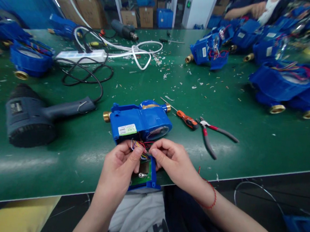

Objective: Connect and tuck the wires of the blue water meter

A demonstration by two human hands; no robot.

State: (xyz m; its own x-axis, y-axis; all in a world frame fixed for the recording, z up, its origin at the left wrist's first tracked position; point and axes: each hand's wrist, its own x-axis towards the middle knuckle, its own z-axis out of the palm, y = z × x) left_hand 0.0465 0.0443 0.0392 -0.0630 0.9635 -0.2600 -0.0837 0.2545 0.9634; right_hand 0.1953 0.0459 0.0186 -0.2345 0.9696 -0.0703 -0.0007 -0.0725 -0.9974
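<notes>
Main thing: blue water meter (pixel 140 124), on the green worktop (pixel 59 169), its near end at the worktop's front edge and open, showing a green circuit board (pixel 144 172)
Long axis: from brass fitting (pixel 107 116) to brass fitting (pixel 167 107), running crosswise to the view and rising slightly toward the right
Left hand (pixel 117 165): at the meter's near end, narrow pinch, thumb and fingers closed on the coloured wires (pixel 141 147)
Right hand (pixel 174 164): at the meter's near end, just right of the left hand, narrow, fingertips at the same wires; firmness of grip impossible to tell
Nearer hand: left, directly over the circuit board; right hand reaching in from the meter's right side
In the way: loops of wire across the top of the circuit board, hiding part of it; fingers also covering part of the meter's open end
Right of the meter: orange-handled screwdriver (pixel 187 120) just beside it, tip pointing past the far brass fitting; red-and-grey pliers (pixel 212 134) a little farther out
Left of the meter: dark grey heat gun (pixel 33 117), with black cable (pixel 86 74) trailing beyond
Beyond the meter: white power strip (pixel 80 55), scattered plastic bits (pixel 159 59), more blue water meters (pixel 279 81), and another person's hand (pixel 257 9) far off
</notes>
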